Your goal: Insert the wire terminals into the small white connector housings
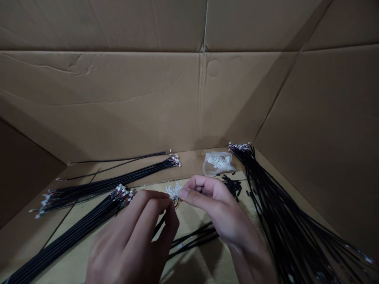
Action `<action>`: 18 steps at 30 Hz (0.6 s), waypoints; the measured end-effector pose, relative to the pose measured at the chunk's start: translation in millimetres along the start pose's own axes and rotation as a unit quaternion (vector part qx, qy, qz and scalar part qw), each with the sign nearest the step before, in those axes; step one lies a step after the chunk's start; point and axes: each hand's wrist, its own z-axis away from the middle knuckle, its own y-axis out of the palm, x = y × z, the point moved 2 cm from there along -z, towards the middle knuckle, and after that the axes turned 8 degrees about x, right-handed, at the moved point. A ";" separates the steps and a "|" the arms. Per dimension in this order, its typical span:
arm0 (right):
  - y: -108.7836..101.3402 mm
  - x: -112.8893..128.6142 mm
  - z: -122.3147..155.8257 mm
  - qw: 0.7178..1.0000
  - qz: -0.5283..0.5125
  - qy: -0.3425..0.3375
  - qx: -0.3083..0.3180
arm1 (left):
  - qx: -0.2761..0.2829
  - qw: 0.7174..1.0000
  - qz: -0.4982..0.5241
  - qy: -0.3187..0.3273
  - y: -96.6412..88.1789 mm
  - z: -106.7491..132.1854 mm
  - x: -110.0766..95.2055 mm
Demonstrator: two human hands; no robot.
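My left hand (133, 240) is curled at the centre, its fingertips pinching a thin black wire (160, 225) close to its coloured end. My right hand (213, 207) comes in from the right, its thumb and fingertips pressed together against a small cluster of white plastic wire connectors (173, 191). That cluster sits between both hands, partly hidden by my fingers, so the exact grip is hard to see.
Bundles of black wires with white connector ends (89, 189) lie to the left, and a larger bundle (281, 213) spreads to the right. A clear bag of white connectors (217, 162) and small black sleeves (232, 187) lie ahead. Cardboard walls (189, 98) surround everything.
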 end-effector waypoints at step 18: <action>-0.7 4.7 6.4 0.993 0.111 -0.026 0.007 | 0.018 0.998 0.046 0.028 1.6 3.6 2.8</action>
